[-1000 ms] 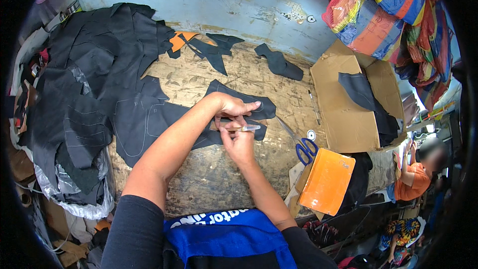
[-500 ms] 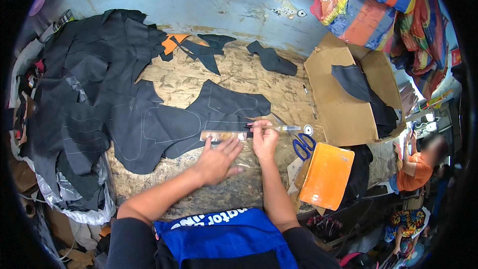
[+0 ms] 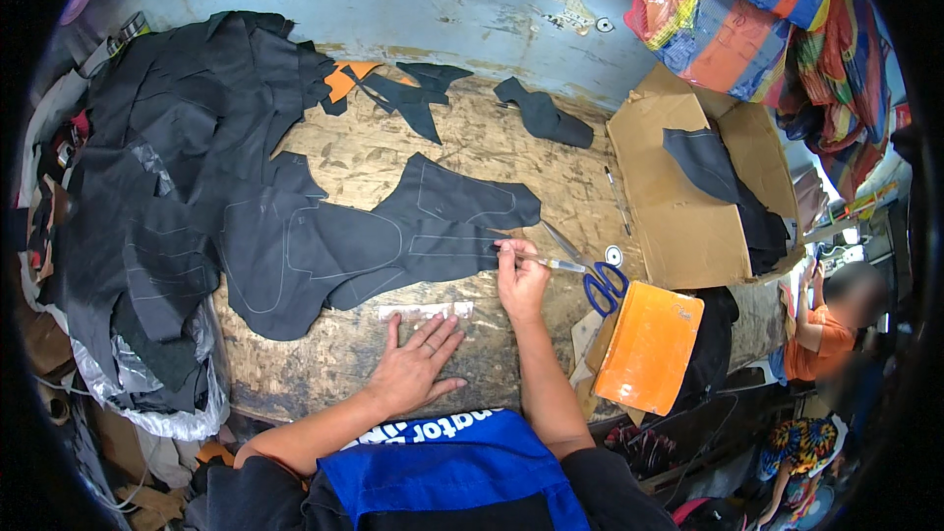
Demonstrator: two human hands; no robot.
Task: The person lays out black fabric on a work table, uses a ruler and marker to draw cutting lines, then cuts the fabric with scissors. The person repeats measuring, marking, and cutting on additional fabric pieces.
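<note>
My left hand (image 3: 418, 362) lies spread on the worn wooden table (image 3: 295, 383), its fingertips touching a short clear ruler (image 3: 412, 312) at the near side of the black leather-like sheet (image 3: 344, 246). Pale outlines and straight lines are drawn across the sheet. Pinched in my right hand (image 3: 522, 280) is a slim pen (image 3: 556, 263), its tip end at the sheet's right edge and its rear end pointing right. Just right of that hand lie scissors (image 3: 606, 288) with blue handles, their blades partly behind the pen.
An orange folder-like item (image 3: 649, 346) lies at the right near edge. Behind it stands an open cardboard box (image 3: 678, 202) with black pieces inside. Heaped black material (image 3: 187, 128) covers the left side. Another pen (image 3: 617, 199) lies beside the box. Two people are at the far right.
My left hand has drawn the ruler toward me, off the black sheet and onto bare wood. The pen in my right hand now tilts more, its rear end lower.
</note>
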